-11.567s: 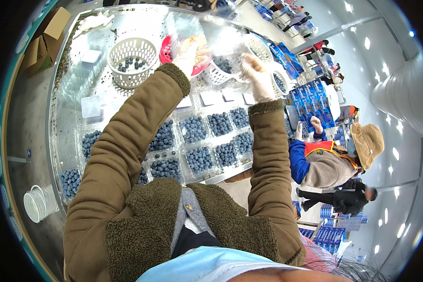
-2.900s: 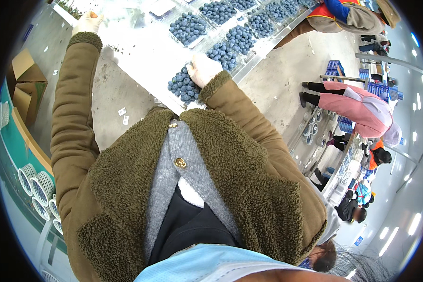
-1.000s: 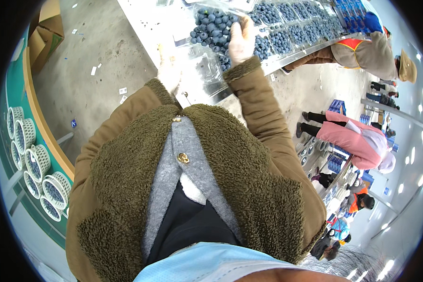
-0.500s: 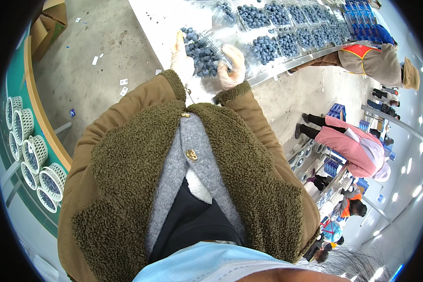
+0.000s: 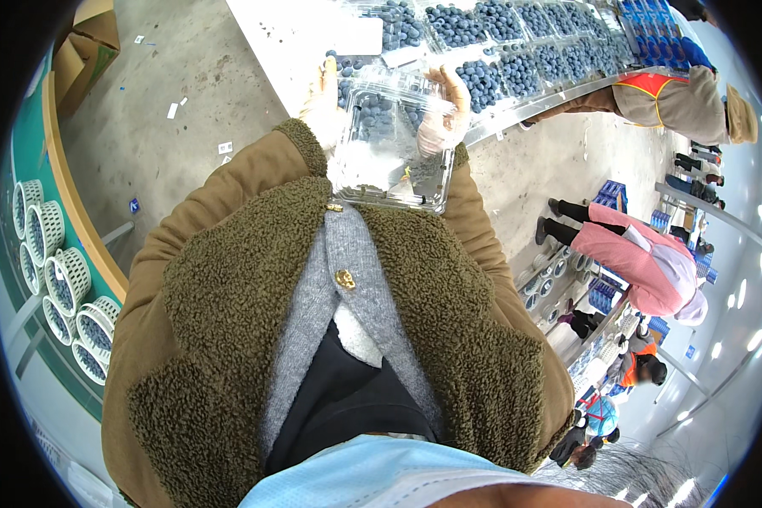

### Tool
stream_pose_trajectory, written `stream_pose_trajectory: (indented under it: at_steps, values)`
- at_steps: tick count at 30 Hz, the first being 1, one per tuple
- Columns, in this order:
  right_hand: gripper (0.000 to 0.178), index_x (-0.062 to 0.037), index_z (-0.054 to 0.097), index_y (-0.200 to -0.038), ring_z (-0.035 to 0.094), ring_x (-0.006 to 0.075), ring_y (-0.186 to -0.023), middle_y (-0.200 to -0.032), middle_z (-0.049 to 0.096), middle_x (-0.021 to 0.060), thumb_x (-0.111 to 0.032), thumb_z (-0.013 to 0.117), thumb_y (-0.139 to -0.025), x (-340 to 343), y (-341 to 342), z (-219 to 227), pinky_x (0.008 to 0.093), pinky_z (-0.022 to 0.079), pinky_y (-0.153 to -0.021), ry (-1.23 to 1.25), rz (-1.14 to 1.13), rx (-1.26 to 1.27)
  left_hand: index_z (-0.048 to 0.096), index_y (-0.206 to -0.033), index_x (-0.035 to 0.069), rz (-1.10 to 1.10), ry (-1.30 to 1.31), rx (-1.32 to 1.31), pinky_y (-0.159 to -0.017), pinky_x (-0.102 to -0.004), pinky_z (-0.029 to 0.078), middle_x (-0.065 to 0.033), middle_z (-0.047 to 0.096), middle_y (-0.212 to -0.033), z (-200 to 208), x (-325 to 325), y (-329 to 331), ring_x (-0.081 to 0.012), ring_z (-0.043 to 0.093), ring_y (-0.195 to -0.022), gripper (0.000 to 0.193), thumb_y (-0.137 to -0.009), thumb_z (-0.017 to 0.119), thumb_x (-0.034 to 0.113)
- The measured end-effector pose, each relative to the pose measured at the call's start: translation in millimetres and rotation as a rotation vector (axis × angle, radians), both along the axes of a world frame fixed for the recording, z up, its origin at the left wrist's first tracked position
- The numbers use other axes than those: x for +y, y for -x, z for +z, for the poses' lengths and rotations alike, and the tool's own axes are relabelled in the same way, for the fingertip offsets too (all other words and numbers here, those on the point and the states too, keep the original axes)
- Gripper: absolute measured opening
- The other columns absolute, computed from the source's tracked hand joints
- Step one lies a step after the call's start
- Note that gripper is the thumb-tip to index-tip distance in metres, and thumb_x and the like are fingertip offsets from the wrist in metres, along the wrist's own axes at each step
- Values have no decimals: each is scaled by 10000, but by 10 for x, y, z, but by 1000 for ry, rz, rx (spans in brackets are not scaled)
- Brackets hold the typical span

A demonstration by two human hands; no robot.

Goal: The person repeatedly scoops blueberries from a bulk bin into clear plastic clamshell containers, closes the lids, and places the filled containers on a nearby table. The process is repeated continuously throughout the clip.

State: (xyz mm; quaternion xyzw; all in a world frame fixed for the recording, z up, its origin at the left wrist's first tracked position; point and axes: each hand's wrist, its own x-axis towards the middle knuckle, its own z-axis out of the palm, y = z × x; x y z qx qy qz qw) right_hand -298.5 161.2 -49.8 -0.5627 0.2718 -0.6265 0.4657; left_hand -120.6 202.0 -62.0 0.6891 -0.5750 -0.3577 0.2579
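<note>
A clear plastic clamshell box (image 5: 391, 169) is between my hands at the near end of the table, its transparent face toward me. Blueberries (image 5: 372, 110) show through and beyond its far part; whether they all lie inside it, I cannot tell. My left hand (image 5: 320, 110), in a pale thin glove, holds the box's left side with its fingers pointing away from me. On the right, my gloved right hand (image 5: 449, 114) curls around the far right edge. Glare on the plastic hides some fingertips.
Rows of open blueberry boxes (image 5: 483, 80) fill the white table's far right part. Blue cartons (image 5: 652, 34) stand at its end, beside a person in a hat (image 5: 694, 110). White baskets of berries (image 5: 66, 275) line a green bench at left. Cardboard boxes (image 5: 89, 46) sit far left.
The clear plastic has swung toward me and now spreads over the space between my wrists. My right hand has moved slightly right; my left hand stays nearly in place.
</note>
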Motion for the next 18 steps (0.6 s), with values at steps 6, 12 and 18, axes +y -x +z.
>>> stream_pose_trajectory:
  at_steps: [6, 12, 18]
  values:
    - [546, -8, 369, -1245, 505, 220, -1022, -1110, 515, 146, -185, 625, -796, -236, -34, 210, 324, 435, -859, 13, 124, -6, 63, -1394, 92, 24, -60, 51, -1075, -385, 133, -226, 118, -1414, 71, 57, -25, -362, 114, -1312, 873, -642, 504, 60]
    - [498, -6, 233, -1317, 525, 113, -758, -841, 565, 74, -18, 447, -867, -597, -32, 564, 223, 445, -691, -239, 13, 180, 136, -1367, 28, 108, 265, 180, -1067, -361, 191, -204, 158, -1407, 241, -115, -432, -302, 177, -1307, 792, -671, 514, 13]
    - [430, -28, 296, -1255, 548, 119, -555, -741, 580, 68, -51, 466, -860, -913, -43, 680, 222, 457, -521, -475, 9, 322, 184, -1360, 60, 154, 364, -668, -1047, -329, 237, -177, 245, -1389, 225, -1049, -1354, -281, 294, -1257, 590, -873, 418, 297]
